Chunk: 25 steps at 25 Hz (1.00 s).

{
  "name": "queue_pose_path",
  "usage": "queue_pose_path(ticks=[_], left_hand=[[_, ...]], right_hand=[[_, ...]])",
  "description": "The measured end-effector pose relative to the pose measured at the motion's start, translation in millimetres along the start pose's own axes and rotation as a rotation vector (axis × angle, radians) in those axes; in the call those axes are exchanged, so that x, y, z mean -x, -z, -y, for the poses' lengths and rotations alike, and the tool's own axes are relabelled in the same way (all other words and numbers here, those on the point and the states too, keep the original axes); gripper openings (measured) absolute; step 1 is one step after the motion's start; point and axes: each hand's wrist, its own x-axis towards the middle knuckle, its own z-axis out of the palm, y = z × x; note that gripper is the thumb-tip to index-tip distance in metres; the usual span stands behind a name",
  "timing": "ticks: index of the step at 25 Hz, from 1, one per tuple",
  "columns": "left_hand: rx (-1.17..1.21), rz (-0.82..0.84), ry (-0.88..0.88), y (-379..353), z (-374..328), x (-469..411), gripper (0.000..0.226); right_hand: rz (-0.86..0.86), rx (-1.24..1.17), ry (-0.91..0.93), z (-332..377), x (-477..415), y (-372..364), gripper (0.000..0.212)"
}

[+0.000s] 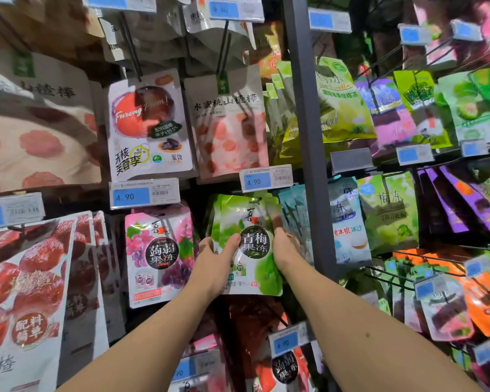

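Both hands are up on the rack. The left hand grips the left edge of the green glossy plastic jelly pouch, thumb flat over the front face, other fingers hidden behind. The right hand grips the right edge, thumb up on the front beside the black round label, other fingers out of sight behind the pack. So both are closed on the pouch, one at its 9 o'clock and one at its 3 o'clock.

The pouch is the front one of a hanging stack of like pouches at frame centre. The white-and-blue 4.90 price tag sits just at its 12 o'clock. A pink grape-print jelly pouch hangs just beside it at 9 o'clock. Pale blue slim pouches touch the stack at 3 o'clock, with the grey metal upright post beyond them. A dark red pouch hangs at 6 o'clock.

The hook is hidden behind the tag. The two-sided grip likely keeps the floppy bag square so its hang hole runs straight along the hook. I cannot tell if it is going on or coming off. The packs hang face out with tags at the hook tips so label and price read together.
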Motion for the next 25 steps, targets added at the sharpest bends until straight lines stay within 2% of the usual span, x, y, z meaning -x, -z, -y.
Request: queue_pose_path(ticks=[1, 5, 9, 11, 12, 15, 18, 22, 25], left_hand=[[-0.003, 0.011, 0.008, 0.7, 0.7, -1.0, 0.095], [0.003, 0.064, 0.047, 0.6, 4.3, -3.8, 0.105], [-0.034, 0.097, 0.033, -0.9, 3.4, -5.6, 0.121], [-0.029, 0.149, 0.054, -1.6, 0.6, -6.5, 0.131], [-0.010, 0.169, 0.069, -2.4, -0.7, -5.6, 0.129], [0.060, 0.186, 0.104, -4.3, -0.7, -4.8, 0.107], [0.060, 0.167, 0.108, -7.5, 2.0, -6.5, 0.096], [0.037, 0.057, 0.101, -5.4, 5.8, -3.5, 0.104], [0.086, 0.026, 0.120, -3.8, 2.1, 4.9, 0.100]], right_hand=[[0.000, 0.024, -0.016, 1.2, 2.4, 2.4, 0.124], [0.059, 0.008, -0.045, 1.4, 4.9, 6.3, 0.119], [0.137, -0.120, -0.063, -12.8, -22.5, -8.0, 0.145], [0.171, -0.174, -0.070, -31.5, -59.4, -22.7, 0.139], [0.195, -0.202, -0.093, -40.1, -78.7, -29.1, 0.134], [0.240, -0.236, -0.073, -42.6, -87.2, -27.6, 0.107], [0.217, -0.223, -0.037, -15.5, -36.7, -8.0, 0.093], [0.084, -0.075, 0.034, 8.8, 19.7, 17.0, 0.101], [0.000, 0.013, 0.104, 16.9, 53.1, 26.6, 0.099]])
